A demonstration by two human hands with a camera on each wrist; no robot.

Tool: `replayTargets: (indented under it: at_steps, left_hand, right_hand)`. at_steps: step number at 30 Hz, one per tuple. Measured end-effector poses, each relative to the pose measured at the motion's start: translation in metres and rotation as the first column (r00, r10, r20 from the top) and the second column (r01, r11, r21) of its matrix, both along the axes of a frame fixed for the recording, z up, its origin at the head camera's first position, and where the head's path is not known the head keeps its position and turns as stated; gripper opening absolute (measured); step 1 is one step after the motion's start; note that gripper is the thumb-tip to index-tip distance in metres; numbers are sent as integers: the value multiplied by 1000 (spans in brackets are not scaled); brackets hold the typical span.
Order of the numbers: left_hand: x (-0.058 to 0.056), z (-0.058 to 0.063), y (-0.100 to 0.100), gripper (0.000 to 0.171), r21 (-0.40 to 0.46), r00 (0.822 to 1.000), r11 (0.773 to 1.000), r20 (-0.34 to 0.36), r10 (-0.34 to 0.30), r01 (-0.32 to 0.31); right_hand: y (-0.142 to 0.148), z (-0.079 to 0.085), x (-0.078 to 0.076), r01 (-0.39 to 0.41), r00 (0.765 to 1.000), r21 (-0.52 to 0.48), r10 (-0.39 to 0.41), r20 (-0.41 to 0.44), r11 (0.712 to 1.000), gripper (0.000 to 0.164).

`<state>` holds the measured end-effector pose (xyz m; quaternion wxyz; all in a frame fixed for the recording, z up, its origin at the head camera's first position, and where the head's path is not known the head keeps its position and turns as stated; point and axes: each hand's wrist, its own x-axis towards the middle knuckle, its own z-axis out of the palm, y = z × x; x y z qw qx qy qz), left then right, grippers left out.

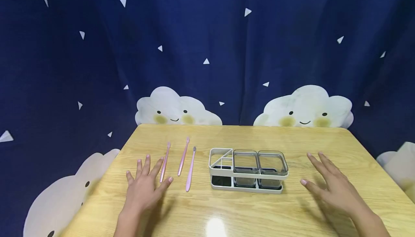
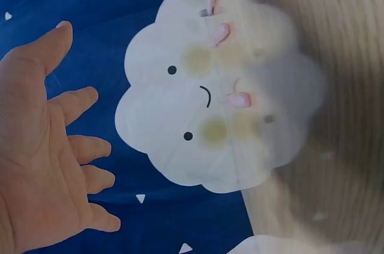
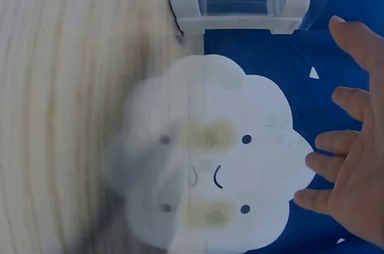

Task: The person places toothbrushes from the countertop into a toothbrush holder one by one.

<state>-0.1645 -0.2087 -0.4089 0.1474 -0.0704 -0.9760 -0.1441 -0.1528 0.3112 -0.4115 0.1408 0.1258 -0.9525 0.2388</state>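
Note:
My left hand [image 1: 142, 190] hovers over the left part of the table with its fingers spread, holding nothing. Close to its fingertips lie two pink toothbrushes [image 1: 164, 163] [image 1: 183, 156] and a lilac toothbrush [image 1: 191, 170], heads toward the back. Right of them stands a white toothbrush holder [image 1: 246, 190] with a divided compartment at its left end. Two clear square cups [image 1: 245, 162] [image 1: 272, 163] sit in its other slots. Over the table to the holder's right, my right hand [image 1: 335, 186] is spread too, with nothing in it. Part of the holder shows at the top of the right wrist view.
The light wooden table [image 1: 181, 215] has a glossy surface that reflects the backdrop. Behind it hangs a dark blue curtain [image 1: 227, 31] with white triangles and smiling clouds [image 1: 176, 107].

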Motion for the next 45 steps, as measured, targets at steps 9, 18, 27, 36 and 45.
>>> replayTargets:
  at_steps: [9, 18, 27, 36, 45]
  left_hand:
    - [-12, -7, 5, 73, 93, 998, 996, 55, -18, 13]
    - [-25, -13, -2, 68, 221, 994, 972, 58, -96, 81]
    - [-37, -22, -17, 68, 336, 987, 937, 91, -134, 96]
    - [-46, -29, -27, 66, 408, 986, 908, 88, -141, 93]
    - [-54, -30, -34, 69, 470, 982, 881, 141, -124, 44]
  right_hand:
    - [-11, -8, -2, -62, 998, -191, 65, 8, 980, 78]
    - [-19, -12, -10, -89, 996, -239, 85, -28, 967, 78]
    - [-28, -15, -20, -129, 992, -310, 122, -43, 942, 78]
    - [-34, -20, -32, -204, 979, -408, 189, -78, 890, 76]
    - [-41, -26, -42, -249, 966, -495, 250, -64, 832, 80]
